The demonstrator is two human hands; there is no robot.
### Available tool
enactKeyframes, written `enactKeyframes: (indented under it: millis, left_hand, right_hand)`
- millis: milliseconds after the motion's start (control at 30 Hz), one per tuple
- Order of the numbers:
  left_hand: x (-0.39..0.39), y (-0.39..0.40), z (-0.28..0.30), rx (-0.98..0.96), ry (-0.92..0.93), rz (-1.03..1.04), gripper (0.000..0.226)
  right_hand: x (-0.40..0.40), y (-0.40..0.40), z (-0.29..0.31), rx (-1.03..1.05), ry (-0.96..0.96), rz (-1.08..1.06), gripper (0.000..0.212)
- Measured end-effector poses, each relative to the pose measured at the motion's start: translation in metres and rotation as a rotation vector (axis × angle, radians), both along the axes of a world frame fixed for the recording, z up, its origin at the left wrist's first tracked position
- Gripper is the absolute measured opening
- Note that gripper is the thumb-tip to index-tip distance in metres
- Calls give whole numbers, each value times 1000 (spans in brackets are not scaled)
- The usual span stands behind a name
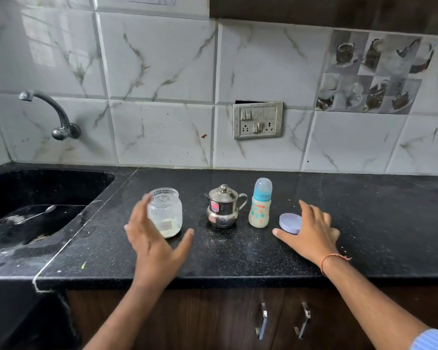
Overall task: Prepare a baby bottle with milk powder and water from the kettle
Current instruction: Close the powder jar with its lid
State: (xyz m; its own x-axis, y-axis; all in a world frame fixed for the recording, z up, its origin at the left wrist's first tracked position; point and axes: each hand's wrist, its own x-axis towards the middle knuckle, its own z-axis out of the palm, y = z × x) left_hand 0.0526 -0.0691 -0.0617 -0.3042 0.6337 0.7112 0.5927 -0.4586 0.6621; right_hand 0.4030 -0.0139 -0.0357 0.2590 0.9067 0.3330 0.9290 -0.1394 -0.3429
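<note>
A clear glass jar (166, 210) with a little white milk powder at its bottom stands open on the black counter (238, 253). My left hand (154, 243) is spread open just in front of and beside the jar, not gripping it. A small steel kettle (223, 207) with its lid on stands in the middle. To its right is a capped blue baby bottle (260, 204) holding milky liquid. A lilac jar lid (290, 223) is tilted up against my right hand (311, 232), whose fingers lie spread around it, thumb in front.
A black sink (36, 218) with a spoon (37, 214) in it lies at the left, under a wall tap (53, 114). A switch and socket plate (258, 120) is on the tiled wall. Cabinet door handles (262, 322) sit below the counter edge.
</note>
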Motion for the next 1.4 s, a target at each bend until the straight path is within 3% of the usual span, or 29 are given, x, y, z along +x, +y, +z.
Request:
enactKeyframes:
  millis: [100,200,433,467,567,700,967,1067,1233,1400]
  left_hand:
    - [-20,13,2,-255,-194,13,149]
    - [-35,29,5,-375,-278,-88,156]
    - [-37,34,2,-484,-133,-138,148]
    - [-33,31,4,-491,-68,-150,142]
    - [-24,25,7,-482,153,-205,89]
    - [-14,24,8,-582,231,-314,100]
    - [33,12,25,-667,316,-352,109]
    - [34,14,25,-660,307,-355,104]
    - [35,15,24,-681,328,-332,99]
    - [33,17,20,-689,335,-345,94]
  right_hand:
    - [10,6,-8,-76,76,-30,123]
    - [10,12,-8,-103,85,-32,116]
    - [6,-2,-8,-47,114,47,108]
    - [3,-7,-8,-29,160,91,107]
    - [-7,-25,-5,37,377,267,95]
    - [-25,-41,1,23,439,455,91]
    - [-58,-44,72,39,260,678,91]
    - [-64,-38,97,19,284,737,96]
    - [-87,-21,123,-120,275,885,85]
    - [-112,-15,144,-221,-136,995,73]
